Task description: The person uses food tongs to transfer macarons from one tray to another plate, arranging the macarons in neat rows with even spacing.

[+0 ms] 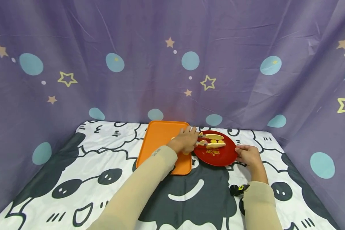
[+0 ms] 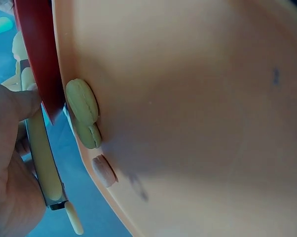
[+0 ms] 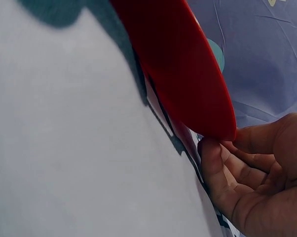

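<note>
In the head view my left hand (image 1: 187,140) grips a pair of tongs (image 1: 216,145) with cream-coloured arms, which point right over the red plate (image 1: 215,160). Small round yellow macarons (image 1: 213,141) and a pinkish one show between the tong arms, over the plate. My right hand (image 1: 248,156) pinches the plate's right rim between thumb and fingers; the right wrist view shows the plate's red underside (image 3: 188,84) above the cloth. Under the left hand lies the orange tray (image 1: 161,132). Yellow-green macarons (image 2: 82,101) and a pink macaron (image 2: 103,171) sit along the tray's edge.
A black-and-white cartoon cloth (image 1: 109,204) covers the table. Behind it hangs a purple curtain (image 1: 149,64) with stars and blue dots. The tray and plate are side by side near the table's back edge. A small black device (image 1: 238,190) sits at the right wrist.
</note>
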Demonstrator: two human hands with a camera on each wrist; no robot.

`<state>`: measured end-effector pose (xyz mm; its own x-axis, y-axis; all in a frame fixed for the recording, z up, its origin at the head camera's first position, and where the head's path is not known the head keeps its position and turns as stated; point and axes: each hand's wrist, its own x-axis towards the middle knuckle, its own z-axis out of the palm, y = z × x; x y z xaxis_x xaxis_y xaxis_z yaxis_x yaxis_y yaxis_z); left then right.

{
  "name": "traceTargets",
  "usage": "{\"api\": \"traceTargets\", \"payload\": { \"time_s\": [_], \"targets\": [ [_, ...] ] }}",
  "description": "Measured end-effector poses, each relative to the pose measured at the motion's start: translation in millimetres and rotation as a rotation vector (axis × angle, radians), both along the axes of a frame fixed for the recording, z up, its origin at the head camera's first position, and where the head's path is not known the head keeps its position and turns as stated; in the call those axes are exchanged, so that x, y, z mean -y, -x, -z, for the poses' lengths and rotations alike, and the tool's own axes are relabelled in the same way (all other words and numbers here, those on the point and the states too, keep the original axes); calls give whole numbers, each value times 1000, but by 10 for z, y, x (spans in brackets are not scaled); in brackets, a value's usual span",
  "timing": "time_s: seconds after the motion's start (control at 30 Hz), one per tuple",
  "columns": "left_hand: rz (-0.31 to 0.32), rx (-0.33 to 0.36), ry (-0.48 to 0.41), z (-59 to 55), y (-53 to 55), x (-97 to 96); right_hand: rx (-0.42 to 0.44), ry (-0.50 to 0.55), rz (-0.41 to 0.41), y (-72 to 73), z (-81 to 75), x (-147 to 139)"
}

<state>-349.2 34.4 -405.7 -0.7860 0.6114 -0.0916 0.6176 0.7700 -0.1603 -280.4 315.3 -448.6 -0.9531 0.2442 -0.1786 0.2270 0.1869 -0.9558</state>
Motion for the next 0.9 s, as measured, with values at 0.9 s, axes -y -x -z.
{"api": "traceTargets", "payload": {
  "time_s": [0.9],
  "targets": [
    [32, -19, -120, -132, 32, 322, 6, -1, 0, 6, 1, 9]
  ]
}}
